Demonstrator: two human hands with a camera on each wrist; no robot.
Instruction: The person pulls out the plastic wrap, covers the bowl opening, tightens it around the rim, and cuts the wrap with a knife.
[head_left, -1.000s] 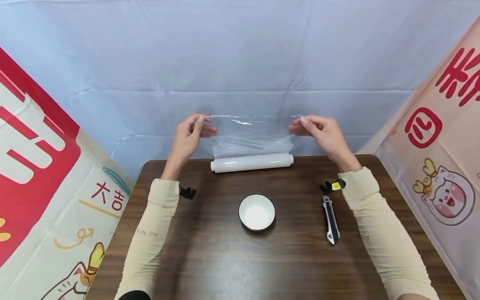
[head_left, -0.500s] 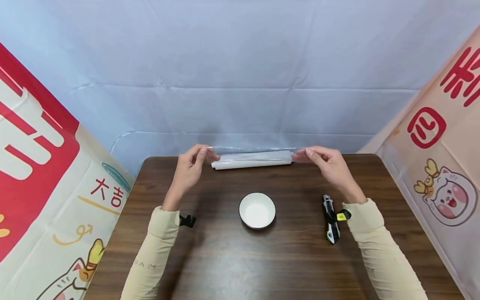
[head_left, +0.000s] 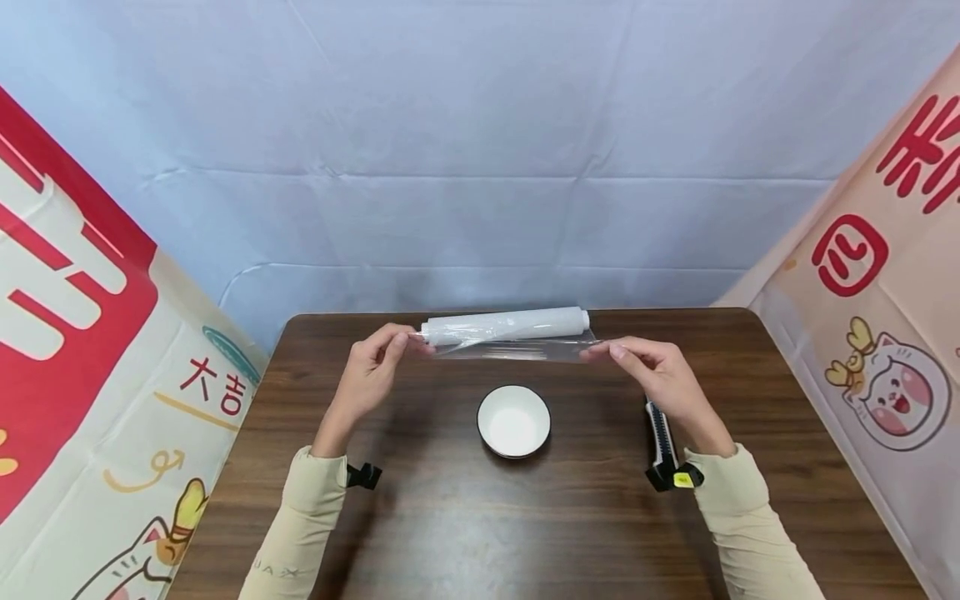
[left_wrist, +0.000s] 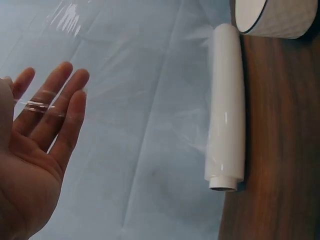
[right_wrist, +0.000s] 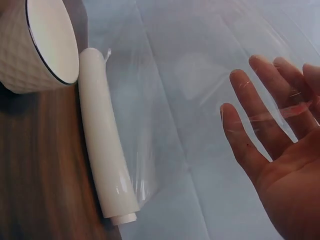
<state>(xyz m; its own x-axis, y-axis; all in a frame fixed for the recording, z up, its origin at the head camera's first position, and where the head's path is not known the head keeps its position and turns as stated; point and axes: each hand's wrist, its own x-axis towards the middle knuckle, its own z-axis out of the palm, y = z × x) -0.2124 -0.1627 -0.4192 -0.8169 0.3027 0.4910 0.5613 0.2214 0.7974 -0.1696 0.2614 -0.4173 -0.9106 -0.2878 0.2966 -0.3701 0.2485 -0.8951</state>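
A white roll of plastic wrap (head_left: 510,324) lies along the far edge of the table. From it a clear sheet of plastic wrap (head_left: 517,350) stretches toward me, drawn taut between both hands. My left hand (head_left: 369,371) pinches the sheet's left corner between thumb and index finger. At the right corner my right hand (head_left: 666,379) pinches it the same way. In both wrist views the other fingers (left_wrist: 60,107) are spread behind the film. Between my forearms stands a white bowl (head_left: 514,422) with a dark rim, nearer to me than the sheet; its outside is textured in the right wrist view.
A utility knife (head_left: 660,437) lies on the dark wooden table (head_left: 480,517), partly hidden by my right hand and the wrist camera (head_left: 675,477). A pale cloth backdrop (head_left: 480,167) hangs behind the table, and printed banners (head_left: 862,317) flank both sides.
Both hands have come down and toward me with the film's edge. The sheet, held high behind the roll before, now passes over it to the near side. Roll and bowl stay in place.
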